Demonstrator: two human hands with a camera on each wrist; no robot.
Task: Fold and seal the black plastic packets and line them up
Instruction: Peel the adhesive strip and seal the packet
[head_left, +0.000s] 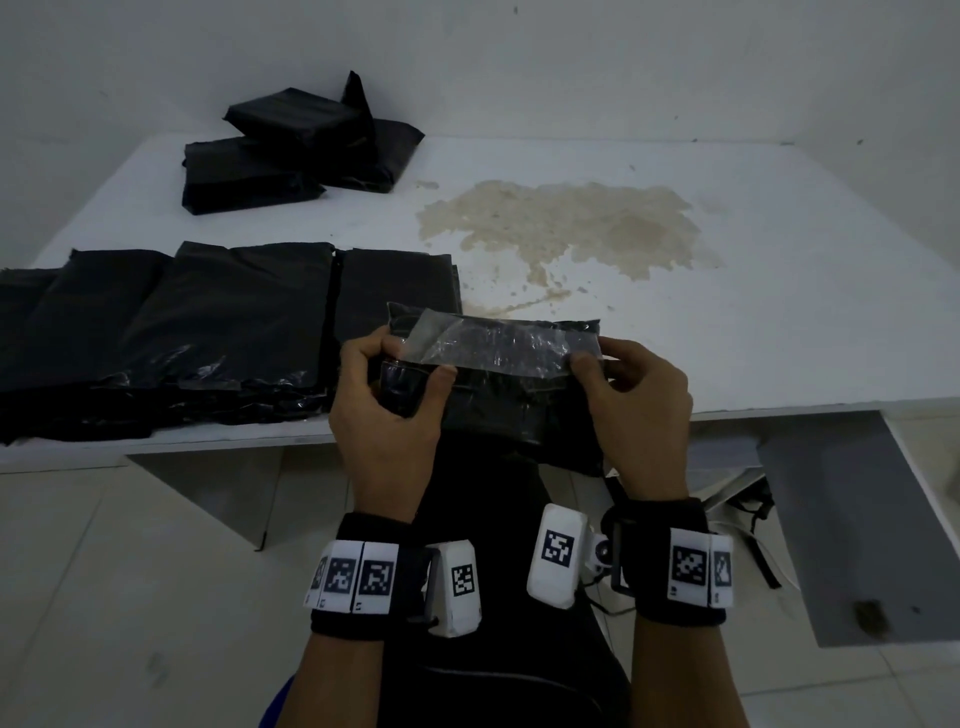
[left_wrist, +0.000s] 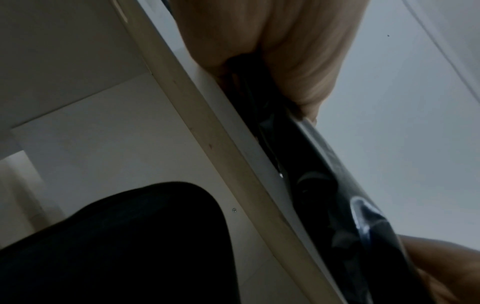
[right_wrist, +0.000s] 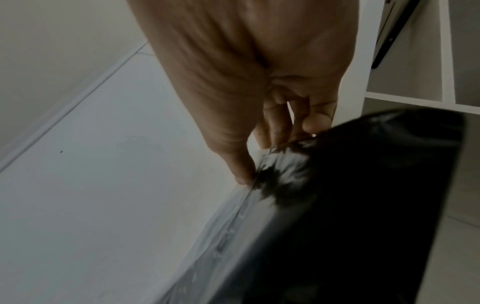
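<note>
White walls stand behind a white desk (head_left: 727, 332) that carries a brown stain (head_left: 561, 223) near its middle. At the front edge of the desk, the left hand (head_left: 387, 415) and the right hand (head_left: 641, 410) hold one black packet (head_left: 498, 400) between them. The grip of the left hand is closed on the left end of the packet, with the thumb on top and the fingers curled around the end. The grip of the right hand pinches a clear strip (head_left: 498, 345) at its right end; this strip lies along the top of the packet. The packet lies with its long axis from left to right, parallel to the desk edge, and its lower part hangs over the edge above the lap. Just to the left, a row of flat black packets (head_left: 182, 332) lies side by side along the front edge. A loose pile of packets (head_left: 291, 150) sits at the far left corner, near the wall. To the right of the hands the desk surface is bare up to its right edge.
</note>
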